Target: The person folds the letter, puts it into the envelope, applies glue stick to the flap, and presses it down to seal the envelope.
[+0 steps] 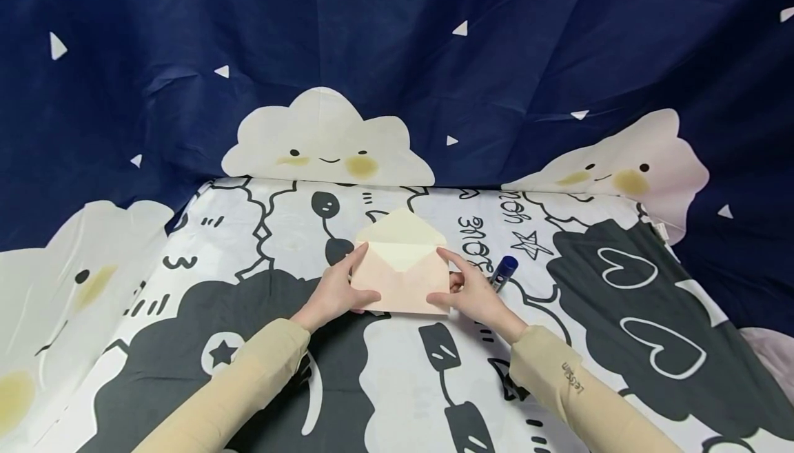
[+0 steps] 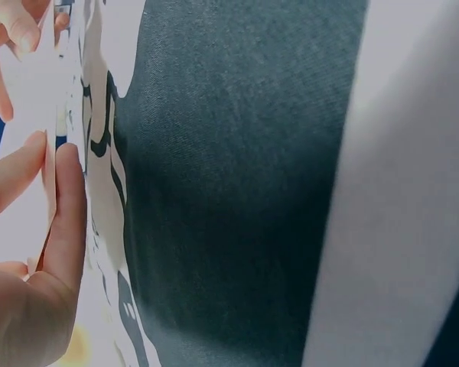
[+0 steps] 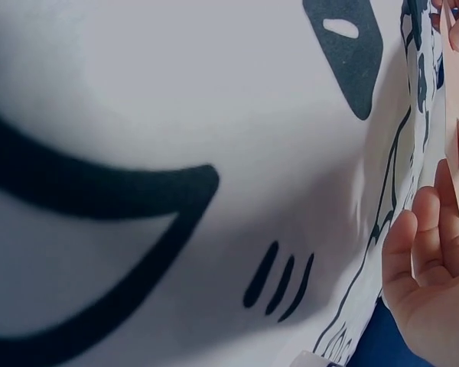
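A pale pink envelope (image 1: 403, 287) with its cream flap (image 1: 400, 225) raised is held up between both hands in the head view. My left hand (image 1: 338, 286) grips its left side, thumb on the front face. On the right side, my right hand (image 1: 474, 294) pinches it with the thumb in front and fingers behind. Both wrist views show the envelope edge-on, between thumb and fingers of the left hand (image 2: 38, 229) and of the right hand (image 3: 436, 267). Just beyond the right hand lies a marker with a blue cap (image 1: 507, 267).
A black-and-white cartoon-print cloth (image 1: 409, 384) covers the surface under the hands. Behind it hangs a dark blue curtain (image 1: 397, 39) printed with clouds and small white triangles.
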`<action>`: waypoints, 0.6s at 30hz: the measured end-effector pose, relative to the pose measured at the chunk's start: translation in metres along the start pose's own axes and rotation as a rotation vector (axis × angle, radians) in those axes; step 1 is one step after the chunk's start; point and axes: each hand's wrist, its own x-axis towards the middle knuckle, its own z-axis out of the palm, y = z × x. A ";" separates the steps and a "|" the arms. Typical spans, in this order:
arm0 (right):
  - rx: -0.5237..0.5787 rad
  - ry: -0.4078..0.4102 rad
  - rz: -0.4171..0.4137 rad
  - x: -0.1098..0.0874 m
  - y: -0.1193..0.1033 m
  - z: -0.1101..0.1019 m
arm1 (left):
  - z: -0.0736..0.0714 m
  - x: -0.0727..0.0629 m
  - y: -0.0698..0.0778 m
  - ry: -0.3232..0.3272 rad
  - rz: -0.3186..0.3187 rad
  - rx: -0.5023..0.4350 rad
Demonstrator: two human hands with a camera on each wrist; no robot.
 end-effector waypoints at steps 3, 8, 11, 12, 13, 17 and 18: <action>0.006 -0.004 -0.005 0.001 0.001 0.001 | 0.000 -0.001 -0.001 -0.002 0.004 -0.001; 0.013 -0.015 -0.015 0.001 0.002 0.002 | 0.001 0.000 -0.003 0.001 0.012 0.001; 0.005 -0.014 -0.026 0.001 0.002 0.002 | 0.001 0.000 -0.003 0.006 0.006 0.003; 0.001 -0.014 -0.031 0.000 0.002 0.002 | 0.001 0.000 -0.003 0.007 0.006 0.007; -0.001 -0.012 -0.029 0.000 0.003 0.002 | 0.001 0.000 -0.004 0.011 0.010 0.017; -0.015 -0.015 -0.028 0.000 0.005 0.003 | 0.001 -0.001 -0.004 0.043 0.060 0.136; -0.012 -0.017 -0.024 0.000 0.005 0.003 | 0.001 -0.001 -0.005 0.052 0.075 0.171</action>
